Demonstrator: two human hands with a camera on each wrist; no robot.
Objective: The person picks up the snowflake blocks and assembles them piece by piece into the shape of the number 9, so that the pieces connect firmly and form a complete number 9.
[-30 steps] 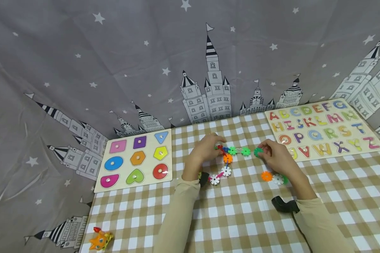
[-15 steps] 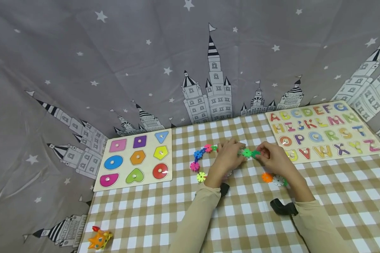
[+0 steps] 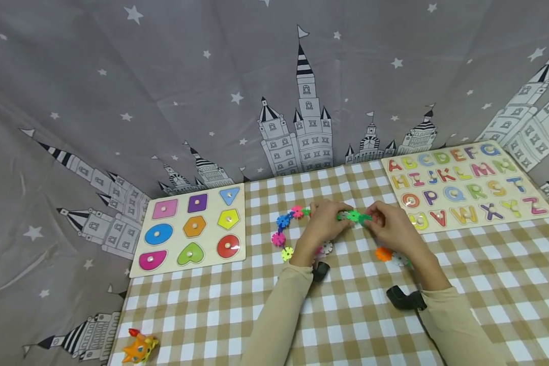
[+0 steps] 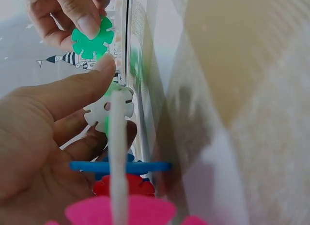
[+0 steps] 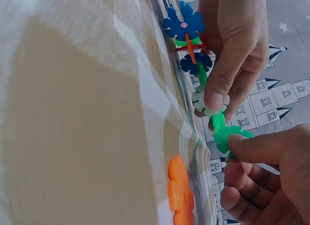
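A chain of colourful notched snowflake discs curves over the cloth, with a pink disc (image 3: 278, 239) and a yellow disc (image 3: 287, 253) at its left side. My left hand (image 3: 325, 223) covers part of the chain and pinches a white disc (image 4: 97, 111) between thumb and fingers. Right of it, my right hand (image 3: 393, 229) pinches a green disc (image 5: 223, 138) by its edge. That green disc meets the green end of the chain; whether the slots are locked together I cannot tell. Blue discs (image 5: 184, 22) and a red one hang beyond the left hand in the right wrist view.
An orange disc (image 3: 383, 253) and a white one lie by the right wrist. A shape puzzle board (image 3: 189, 229) is at the left, an alphabet board (image 3: 471, 188) at the back right. A small orange toy figure (image 3: 139, 347) stands front left on the checked tablecloth (image 3: 347, 325).
My left hand has moved right along the chain, from near the red and blue discs to the white one. The green disc in my right hand, earlier apart, now meets the chain's end.
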